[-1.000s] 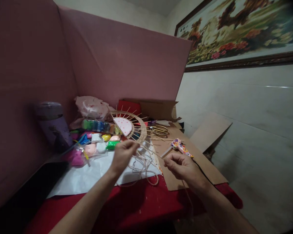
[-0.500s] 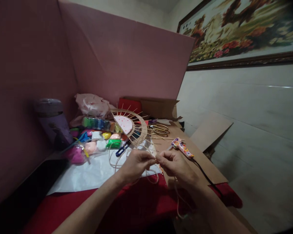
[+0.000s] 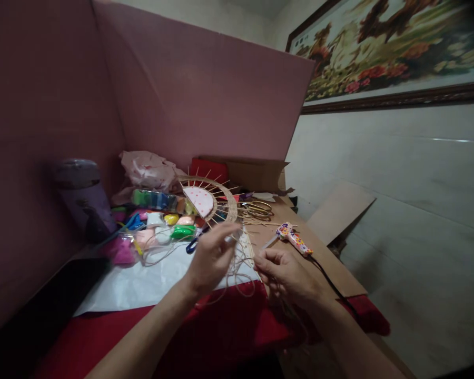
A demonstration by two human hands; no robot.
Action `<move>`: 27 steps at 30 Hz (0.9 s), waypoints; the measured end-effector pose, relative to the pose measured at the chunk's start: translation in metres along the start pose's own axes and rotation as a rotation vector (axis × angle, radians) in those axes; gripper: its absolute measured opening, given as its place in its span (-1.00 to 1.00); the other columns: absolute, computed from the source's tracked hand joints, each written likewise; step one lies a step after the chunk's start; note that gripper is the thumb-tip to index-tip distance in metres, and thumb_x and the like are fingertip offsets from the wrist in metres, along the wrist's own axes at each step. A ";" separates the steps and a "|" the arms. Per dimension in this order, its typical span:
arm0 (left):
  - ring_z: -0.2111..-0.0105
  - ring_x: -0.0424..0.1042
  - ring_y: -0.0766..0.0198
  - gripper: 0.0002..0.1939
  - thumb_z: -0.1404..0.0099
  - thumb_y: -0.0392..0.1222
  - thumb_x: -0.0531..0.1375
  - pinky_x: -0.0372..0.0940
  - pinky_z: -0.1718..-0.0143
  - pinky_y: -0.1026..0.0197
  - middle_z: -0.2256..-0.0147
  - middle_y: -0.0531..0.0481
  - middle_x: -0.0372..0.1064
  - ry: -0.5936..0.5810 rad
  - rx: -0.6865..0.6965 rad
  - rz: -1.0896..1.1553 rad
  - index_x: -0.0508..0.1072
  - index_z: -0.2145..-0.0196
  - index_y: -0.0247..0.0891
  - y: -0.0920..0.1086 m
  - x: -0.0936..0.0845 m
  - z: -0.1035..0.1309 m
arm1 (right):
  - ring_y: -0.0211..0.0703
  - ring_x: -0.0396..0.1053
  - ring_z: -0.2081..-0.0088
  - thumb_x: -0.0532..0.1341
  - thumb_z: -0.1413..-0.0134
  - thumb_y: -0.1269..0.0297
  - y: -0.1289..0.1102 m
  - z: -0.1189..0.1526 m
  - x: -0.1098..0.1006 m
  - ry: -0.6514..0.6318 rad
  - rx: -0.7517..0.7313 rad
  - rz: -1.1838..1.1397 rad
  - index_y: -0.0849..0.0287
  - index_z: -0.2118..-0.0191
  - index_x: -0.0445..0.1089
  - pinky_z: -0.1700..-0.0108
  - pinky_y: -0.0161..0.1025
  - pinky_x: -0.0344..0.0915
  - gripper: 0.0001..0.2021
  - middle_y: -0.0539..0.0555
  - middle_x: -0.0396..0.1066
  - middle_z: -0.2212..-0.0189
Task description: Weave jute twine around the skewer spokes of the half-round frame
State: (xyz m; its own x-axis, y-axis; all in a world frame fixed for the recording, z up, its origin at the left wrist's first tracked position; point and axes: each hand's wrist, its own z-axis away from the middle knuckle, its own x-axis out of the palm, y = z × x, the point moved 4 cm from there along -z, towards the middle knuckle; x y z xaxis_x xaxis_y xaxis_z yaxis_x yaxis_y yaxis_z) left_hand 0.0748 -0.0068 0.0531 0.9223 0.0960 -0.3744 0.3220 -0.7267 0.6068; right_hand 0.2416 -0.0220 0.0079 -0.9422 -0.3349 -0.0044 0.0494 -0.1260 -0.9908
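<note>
Right hand (image 3: 286,271) pinches the twine (image 3: 237,268) low over the red table (image 3: 205,337); left hand (image 3: 211,255), fingers narrowed, holds its strand higher. Beyond lie a glue gun (image 3: 294,238), a half-woven fan (image 3: 213,202), and clay packs (image 3: 158,229).

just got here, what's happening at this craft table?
A person is working pale twine with both bare hands over a red-covered table. The left hand pinches a strand up near a half-round woven fan piece with stick spokes; the right hand grips twine lower, by the cardboard sheet. A patterned glue gun lies on that cardboard. Packets of coloured clay and a purple bottle sit to the left.
</note>
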 end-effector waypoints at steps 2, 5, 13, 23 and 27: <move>0.51 0.29 0.37 -0.86 -0.14 -0.25 0.15 0.20 0.50 0.32 0.45 -0.02 0.41 -0.349 -0.111 0.164 0.48 0.36 -0.31 0.002 0.024 0.008 | -0.47 0.08 0.74 0.22 0.07 -0.06 -0.004 -0.001 0.003 -0.017 -0.045 0.034 0.20 0.51 0.22 0.71 -0.47 0.01 -0.61 -0.12 0.21 0.70; 0.63 0.11 0.44 -0.74 -0.16 -0.15 0.14 0.05 0.58 0.34 0.68 0.11 0.19 -0.244 -0.261 0.145 0.40 0.61 -0.32 -0.011 0.018 0.006 | -0.46 0.12 0.70 0.20 0.04 -0.06 -0.006 0.000 0.001 -0.026 -0.081 0.065 0.22 0.55 0.21 0.68 -0.46 0.02 -0.60 -0.09 0.23 0.69; 0.57 0.21 0.34 -0.80 -0.16 -0.13 0.13 0.07 0.51 0.28 0.61 0.07 0.28 0.250 -0.406 -0.288 0.44 0.53 -0.25 -0.038 -0.030 -0.004 | -0.51 -0.06 0.74 0.24 0.05 0.01 0.001 0.011 -0.010 0.016 -0.039 -0.003 0.20 0.42 0.23 0.73 -0.47 -0.15 -0.67 -0.15 0.18 0.67; 0.46 0.35 0.31 -0.80 -0.19 -0.20 0.12 0.20 0.43 0.30 0.40 -0.05 0.43 -0.287 -0.142 0.153 0.47 0.25 -0.28 -0.003 0.022 0.008 | -0.33 0.21 0.50 0.22 0.00 0.14 -0.010 0.010 0.001 0.128 -0.238 0.238 0.21 0.37 0.35 0.44 -0.36 0.15 -0.78 -0.05 0.27 0.54; 0.63 0.10 0.43 -0.74 -0.19 -0.17 0.09 0.02 0.57 0.34 0.68 0.11 0.17 -0.351 -0.267 0.083 0.39 0.59 -0.31 -0.014 0.025 0.012 | -0.33 0.14 0.57 0.18 -0.03 0.10 -0.011 0.013 0.000 0.180 -0.230 0.303 0.18 0.29 0.33 0.51 -0.36 0.07 -0.76 -0.10 0.19 0.62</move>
State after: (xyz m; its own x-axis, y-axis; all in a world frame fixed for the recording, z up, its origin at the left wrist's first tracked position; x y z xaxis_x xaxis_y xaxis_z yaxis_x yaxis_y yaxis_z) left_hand 0.0911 -0.0028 0.0270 0.8340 -0.2252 -0.5037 0.3358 -0.5171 0.7873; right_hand 0.2458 -0.0326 0.0204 -0.9404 -0.1535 -0.3035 0.2771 0.1720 -0.9453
